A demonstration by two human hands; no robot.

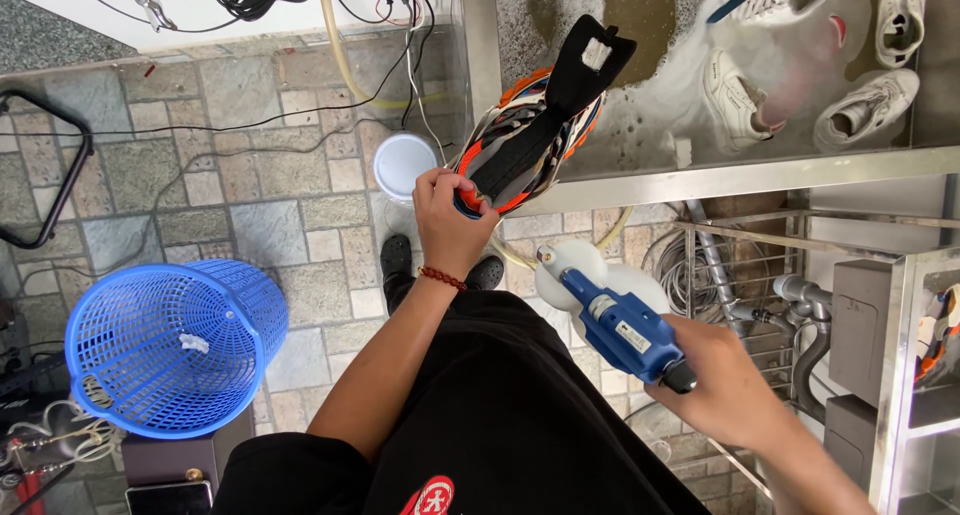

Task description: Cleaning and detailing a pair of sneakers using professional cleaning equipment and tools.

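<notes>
Seen from above, a blue mesh basket (165,350) is lying tipped on its side at the far left, on a floor (260,185) of grey and tan stone tiles with thin cables trailing across it. Further right, a round white lid (402,165) is sitting on the tiles, just beside the person's left hand (450,220). That hand, with a red bead bracelet (443,277) at the wrist, is closing around the heel of a sneaker (535,135), a black, orange and white shoe held up off the floor with its black tongue pointing away toward a metal sink (720,170). Below and to the right of the shoe, the right hand (725,380) is wrapping fully around the handle of a blue powered scrubber (615,320), whose round white head is pointing toward the shoe without touching it. At the far right, the sink is holding soapy water with several white shoes (800,65) soaking in it.
</notes>
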